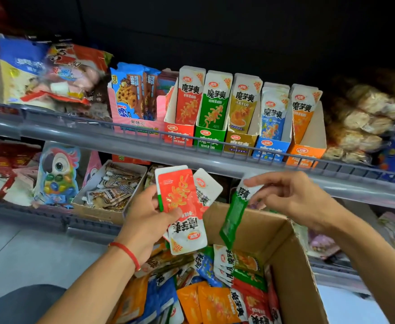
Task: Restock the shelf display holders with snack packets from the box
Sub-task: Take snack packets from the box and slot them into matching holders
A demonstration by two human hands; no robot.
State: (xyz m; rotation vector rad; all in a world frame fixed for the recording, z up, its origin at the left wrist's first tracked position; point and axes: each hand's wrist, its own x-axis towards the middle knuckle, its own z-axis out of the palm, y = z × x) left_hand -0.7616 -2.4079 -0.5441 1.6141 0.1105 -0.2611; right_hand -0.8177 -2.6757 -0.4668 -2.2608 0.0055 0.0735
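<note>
Five holders (243,139) along the shelf rail hold packets, the box (292,260) stays heaped: left hand (145,220) grips red packets (182,202), right hand (292,197) pinches a green packet (233,216).

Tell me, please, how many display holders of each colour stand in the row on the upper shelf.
Red holder: 1
Green holder: 1
Gold holder: 1
Blue holder: 1
Orange holder: 1
Total: 5
</note>
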